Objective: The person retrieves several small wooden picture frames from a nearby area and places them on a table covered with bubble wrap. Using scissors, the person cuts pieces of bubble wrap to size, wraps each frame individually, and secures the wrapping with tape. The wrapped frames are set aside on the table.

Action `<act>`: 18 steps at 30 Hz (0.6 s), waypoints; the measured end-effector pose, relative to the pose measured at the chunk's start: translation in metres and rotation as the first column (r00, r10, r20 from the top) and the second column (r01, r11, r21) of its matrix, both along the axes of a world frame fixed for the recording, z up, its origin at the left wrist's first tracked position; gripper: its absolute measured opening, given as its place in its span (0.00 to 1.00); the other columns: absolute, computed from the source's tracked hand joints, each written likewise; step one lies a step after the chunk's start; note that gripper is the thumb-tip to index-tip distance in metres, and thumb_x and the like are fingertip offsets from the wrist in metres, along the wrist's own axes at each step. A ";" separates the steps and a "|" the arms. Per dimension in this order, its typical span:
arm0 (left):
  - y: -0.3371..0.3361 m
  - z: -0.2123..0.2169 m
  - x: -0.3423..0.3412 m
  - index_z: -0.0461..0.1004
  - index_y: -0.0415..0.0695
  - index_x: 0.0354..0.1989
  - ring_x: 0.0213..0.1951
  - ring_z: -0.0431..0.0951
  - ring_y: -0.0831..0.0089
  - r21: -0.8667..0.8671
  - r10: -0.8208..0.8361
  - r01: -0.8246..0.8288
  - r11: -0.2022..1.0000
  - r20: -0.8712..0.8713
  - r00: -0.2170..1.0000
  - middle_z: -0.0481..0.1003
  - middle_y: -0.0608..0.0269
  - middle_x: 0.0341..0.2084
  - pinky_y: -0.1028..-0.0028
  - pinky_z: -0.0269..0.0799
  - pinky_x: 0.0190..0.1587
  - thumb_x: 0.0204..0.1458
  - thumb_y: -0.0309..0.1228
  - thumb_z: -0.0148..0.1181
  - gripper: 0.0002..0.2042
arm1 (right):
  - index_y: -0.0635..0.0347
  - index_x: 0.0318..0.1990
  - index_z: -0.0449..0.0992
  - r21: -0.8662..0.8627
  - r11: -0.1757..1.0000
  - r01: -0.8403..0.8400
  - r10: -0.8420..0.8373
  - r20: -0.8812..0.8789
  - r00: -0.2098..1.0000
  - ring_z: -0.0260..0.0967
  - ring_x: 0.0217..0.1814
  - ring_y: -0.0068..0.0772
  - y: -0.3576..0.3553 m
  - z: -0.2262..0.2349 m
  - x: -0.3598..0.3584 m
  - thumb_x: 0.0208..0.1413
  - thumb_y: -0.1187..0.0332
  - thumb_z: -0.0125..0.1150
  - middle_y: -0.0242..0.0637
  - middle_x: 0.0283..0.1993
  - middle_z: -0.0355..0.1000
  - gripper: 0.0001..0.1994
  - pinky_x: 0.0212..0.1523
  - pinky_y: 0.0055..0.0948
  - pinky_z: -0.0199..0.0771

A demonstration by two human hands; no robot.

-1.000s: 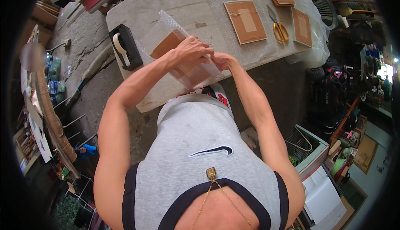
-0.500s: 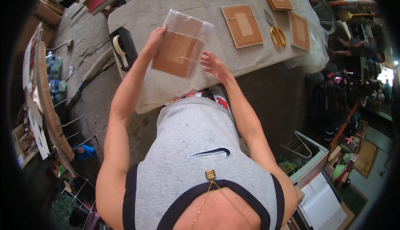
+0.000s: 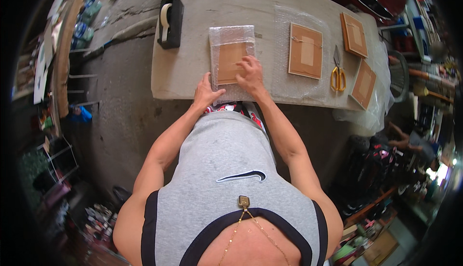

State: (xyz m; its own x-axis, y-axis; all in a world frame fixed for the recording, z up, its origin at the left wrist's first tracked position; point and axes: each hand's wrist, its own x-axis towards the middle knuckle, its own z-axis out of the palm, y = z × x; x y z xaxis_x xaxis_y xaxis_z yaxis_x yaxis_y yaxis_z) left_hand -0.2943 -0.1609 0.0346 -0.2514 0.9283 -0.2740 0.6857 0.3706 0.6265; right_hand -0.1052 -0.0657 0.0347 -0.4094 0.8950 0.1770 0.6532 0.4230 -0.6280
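A brown-backed picture frame [image 3: 227, 63] lies on the table in a sleeve of bubble wrap [image 3: 232, 33], which reaches past it at the far and near ends. My left hand [image 3: 207, 94] rests at the wrap's near left corner, thumb stretched away from the fingers. Over the frame's right side is my right hand [image 3: 251, 75], its fingers bent and apart, touching the wrap or just above it. To the right, another frame [image 3: 312, 54] lies back up on a flat bubble wrap sheet [image 3: 284, 17]. Yellow-handled scissors [image 3: 338, 75] lie beyond it.
A black tape dispenser [image 3: 174, 29] stands at the table's far left. More frames [image 3: 356, 34] are stacked at the right, and one frame [image 3: 364, 83] lies near the right edge beside clear plastic [image 3: 359, 119]. The table's front edge [image 3: 169, 98] runs close to my waist.
The wrapped frame, held up and tilted in my left hand before, now lies flat on the table. My left hand has moved to its near corner, my right hand onto its right side.
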 end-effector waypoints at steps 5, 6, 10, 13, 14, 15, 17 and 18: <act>-0.018 0.015 0.012 0.73 0.37 0.38 0.33 0.77 0.52 0.038 0.050 -0.049 0.998 -0.047 0.998 0.75 0.46 0.26 0.62 0.72 0.38 0.45 0.31 0.58 0.13 | 0.51 0.40 0.75 0.109 0.811 -0.574 0.564 0.110 0.818 0.52 0.68 0.46 0.003 -0.009 -0.013 0.32 0.66 0.68 0.40 0.57 0.63 0.21 0.65 0.47 0.50; -0.020 0.018 0.013 0.73 0.37 0.35 0.33 0.77 0.52 0.088 0.076 -0.072 0.994 -0.048 0.996 0.75 0.45 0.27 0.61 0.72 0.37 0.45 0.29 0.56 0.10 | 0.51 0.40 0.74 0.117 0.800 -0.588 0.585 0.067 0.809 0.52 0.67 0.46 0.005 -0.013 -0.017 0.32 0.66 0.68 0.40 0.57 0.62 0.21 0.65 0.47 0.50; -0.029 0.023 0.024 0.75 0.38 0.29 0.32 0.76 0.49 0.292 0.123 -0.088 0.952 -0.103 0.987 0.75 0.48 0.29 0.58 0.72 0.35 0.47 0.24 0.52 0.06 | 0.52 0.40 0.72 0.117 0.784 -0.610 0.621 -0.100 0.778 0.51 0.67 0.46 0.012 -0.024 -0.030 0.32 0.69 0.68 0.39 0.56 0.62 0.21 0.64 0.47 0.50; -0.028 0.016 0.038 0.76 0.39 0.30 0.32 0.76 0.49 0.150 -0.009 0.045 0.988 -0.230 0.973 0.75 0.49 0.29 0.57 0.73 0.36 0.45 0.24 0.52 0.06 | 0.51 0.41 0.73 0.017 0.830 -0.557 0.551 -0.178 0.816 0.50 0.68 0.47 0.004 -0.024 -0.038 0.32 0.71 0.68 0.39 0.57 0.62 0.22 0.65 0.46 0.50; -0.026 0.013 0.041 0.76 0.38 0.30 0.32 0.76 0.49 0.126 -0.031 0.065 0.990 -0.259 0.965 0.75 0.49 0.29 0.57 0.73 0.36 0.45 0.23 0.52 0.07 | 0.51 0.41 0.73 -0.028 0.851 -0.524 0.510 -0.193 0.838 0.49 0.68 0.46 0.001 -0.023 -0.040 0.32 0.72 0.68 0.39 0.57 0.62 0.22 0.65 0.45 0.50; -0.026 0.009 0.046 0.76 0.38 0.30 0.32 0.77 0.49 0.096 -0.046 0.077 0.992 -0.286 0.957 0.74 0.49 0.30 0.57 0.73 0.37 0.44 0.23 0.51 0.07 | 0.50 0.41 0.74 0.031 0.848 -0.529 0.526 -0.169 0.834 0.49 0.69 0.47 -0.001 -0.022 -0.040 0.33 0.72 0.68 0.39 0.58 0.61 0.22 0.66 0.46 0.49; -0.027 0.001 0.051 0.75 0.36 0.27 0.31 0.77 0.49 0.164 -0.028 0.073 0.984 -0.264 0.964 0.74 0.49 0.30 0.57 0.74 0.37 0.43 0.23 0.52 0.06 | 0.48 0.42 0.75 0.149 0.830 -0.537 0.554 -0.105 0.826 0.48 0.70 0.47 -0.002 -0.022 -0.039 0.33 0.70 0.67 0.38 0.60 0.61 0.21 0.66 0.49 0.46; -0.030 -0.002 0.052 0.75 0.36 0.26 0.31 0.77 0.49 0.111 -0.043 0.079 0.991 -0.297 0.954 0.74 0.49 0.30 0.57 0.74 0.37 0.42 0.23 0.52 0.06 | 0.47 0.41 0.76 0.126 0.808 -0.575 0.586 -0.066 0.808 0.46 0.71 0.46 -0.001 -0.023 -0.037 0.34 0.70 0.66 0.37 0.60 0.61 0.20 0.67 0.50 0.45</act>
State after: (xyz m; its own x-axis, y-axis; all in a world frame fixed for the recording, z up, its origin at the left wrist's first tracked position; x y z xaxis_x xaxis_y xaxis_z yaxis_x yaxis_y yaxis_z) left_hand -0.2419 -0.1905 0.0326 -0.2454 0.9659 -0.0823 0.8647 0.2564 0.4320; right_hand -0.1419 -0.0664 0.0120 -0.8234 0.4722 0.3149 0.2047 0.7645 -0.6113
